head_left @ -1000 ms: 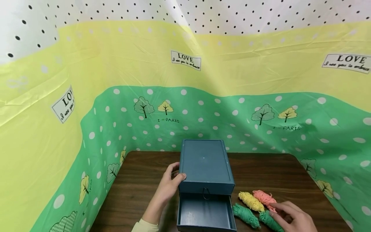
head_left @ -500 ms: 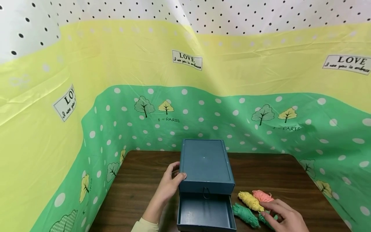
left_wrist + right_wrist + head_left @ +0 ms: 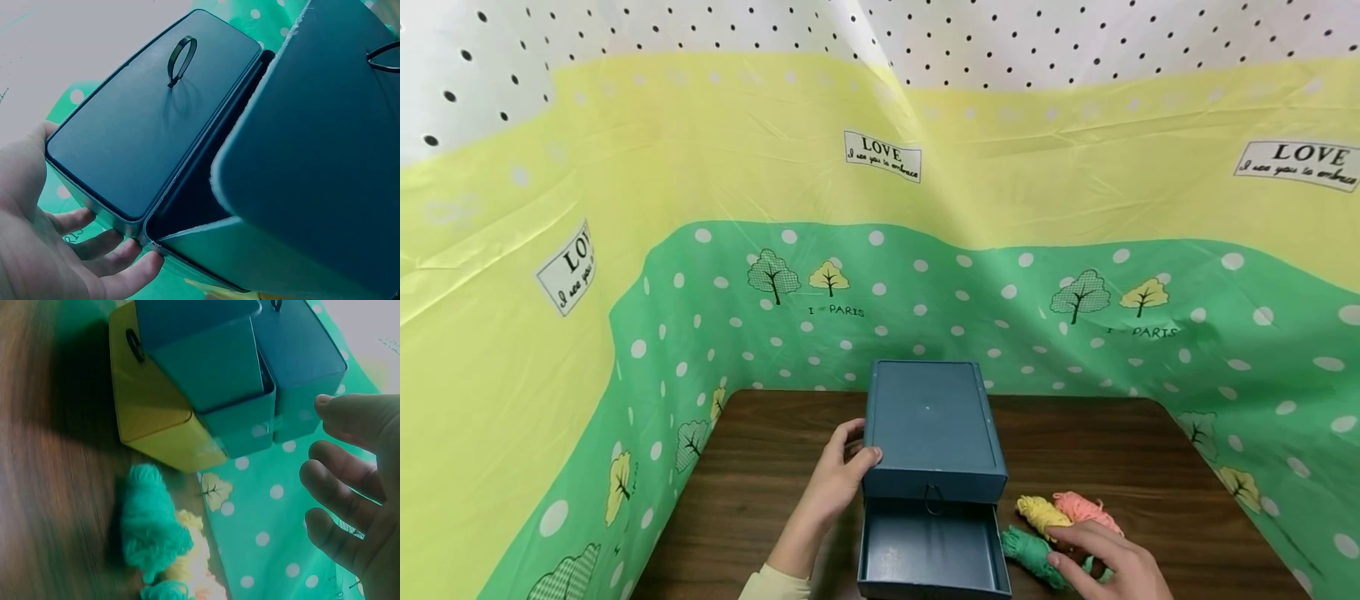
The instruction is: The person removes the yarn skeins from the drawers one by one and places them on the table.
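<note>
Relayed to my monitor: a left hand [image 3: 831,479] grips the blue drawer unit [image 3: 928,417] by its left side. Its drawer [image 3: 925,558] juts toward the near side of the table [image 3: 1075,442]. To the right, a green skein [image 3: 1028,550], yellow skein [image 3: 1037,511] and pink skein [image 3: 1078,505] slant lengthwise toward the table's near right corner. I see the right hand [image 3: 1112,557], fingers parted and unladen, above a partly hidden second green skein [image 3: 167,591].
</note>
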`<action>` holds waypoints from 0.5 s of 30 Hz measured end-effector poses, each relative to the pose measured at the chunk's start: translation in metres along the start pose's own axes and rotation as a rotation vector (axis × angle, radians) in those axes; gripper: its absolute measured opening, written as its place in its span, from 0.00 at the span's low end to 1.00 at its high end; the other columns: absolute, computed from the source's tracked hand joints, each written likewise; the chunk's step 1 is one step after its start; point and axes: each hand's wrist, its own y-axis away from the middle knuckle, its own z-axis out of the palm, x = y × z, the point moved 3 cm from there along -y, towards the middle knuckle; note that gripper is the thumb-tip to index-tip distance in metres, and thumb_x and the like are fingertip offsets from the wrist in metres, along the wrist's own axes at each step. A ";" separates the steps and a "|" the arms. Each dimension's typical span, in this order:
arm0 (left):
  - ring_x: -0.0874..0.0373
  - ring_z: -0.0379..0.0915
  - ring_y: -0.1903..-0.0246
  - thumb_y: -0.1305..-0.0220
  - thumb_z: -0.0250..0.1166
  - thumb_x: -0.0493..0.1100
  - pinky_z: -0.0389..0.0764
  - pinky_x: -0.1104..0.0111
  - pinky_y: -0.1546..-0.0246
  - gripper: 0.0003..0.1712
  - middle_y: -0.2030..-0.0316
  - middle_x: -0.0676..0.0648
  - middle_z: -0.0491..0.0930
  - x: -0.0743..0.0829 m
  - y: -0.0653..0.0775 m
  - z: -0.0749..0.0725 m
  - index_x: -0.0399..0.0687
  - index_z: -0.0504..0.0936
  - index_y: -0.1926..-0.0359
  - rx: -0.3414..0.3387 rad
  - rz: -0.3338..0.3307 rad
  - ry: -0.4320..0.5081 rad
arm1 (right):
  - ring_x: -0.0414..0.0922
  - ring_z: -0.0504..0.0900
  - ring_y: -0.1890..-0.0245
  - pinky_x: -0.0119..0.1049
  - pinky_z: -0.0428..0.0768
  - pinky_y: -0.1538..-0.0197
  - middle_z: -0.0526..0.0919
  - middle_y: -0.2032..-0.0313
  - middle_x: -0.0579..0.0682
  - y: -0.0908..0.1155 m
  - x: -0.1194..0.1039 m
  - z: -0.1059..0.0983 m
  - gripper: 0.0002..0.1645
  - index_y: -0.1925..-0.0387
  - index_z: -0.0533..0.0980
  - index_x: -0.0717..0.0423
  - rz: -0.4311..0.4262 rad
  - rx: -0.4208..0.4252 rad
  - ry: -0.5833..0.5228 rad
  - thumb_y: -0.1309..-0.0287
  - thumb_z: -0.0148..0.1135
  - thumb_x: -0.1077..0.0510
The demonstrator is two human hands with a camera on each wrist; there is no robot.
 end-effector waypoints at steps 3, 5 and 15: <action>0.41 0.65 0.35 0.32 0.63 0.46 0.71 0.50 0.38 0.35 0.32 0.38 0.68 0.001 0.001 0.001 0.42 0.65 0.27 0.005 0.002 -0.002 | 0.28 0.80 0.69 0.21 0.70 0.70 0.84 0.65 0.27 0.001 -0.004 0.001 0.26 0.59 0.87 0.31 -0.040 0.008 -0.033 0.59 0.84 0.61; 0.41 0.65 0.35 0.32 0.63 0.46 0.71 0.50 0.37 0.35 0.32 0.38 0.68 0.002 0.001 0.002 0.43 0.65 0.27 0.008 0.005 -0.004 | 0.27 0.78 0.70 0.21 0.70 0.70 0.84 0.65 0.26 0.001 -0.006 0.002 0.28 0.58 0.86 0.31 -0.079 0.012 -0.068 0.60 0.84 0.63; 0.40 0.65 0.34 0.31 0.63 0.46 0.70 0.49 0.36 0.36 0.31 0.38 0.67 0.005 0.004 0.004 0.42 0.64 0.26 0.013 0.004 0.001 | 0.28 0.76 0.74 0.23 0.70 0.75 0.82 0.69 0.28 0.010 -0.029 0.009 0.26 0.56 0.86 0.35 -0.120 -0.069 -0.252 0.54 0.79 0.65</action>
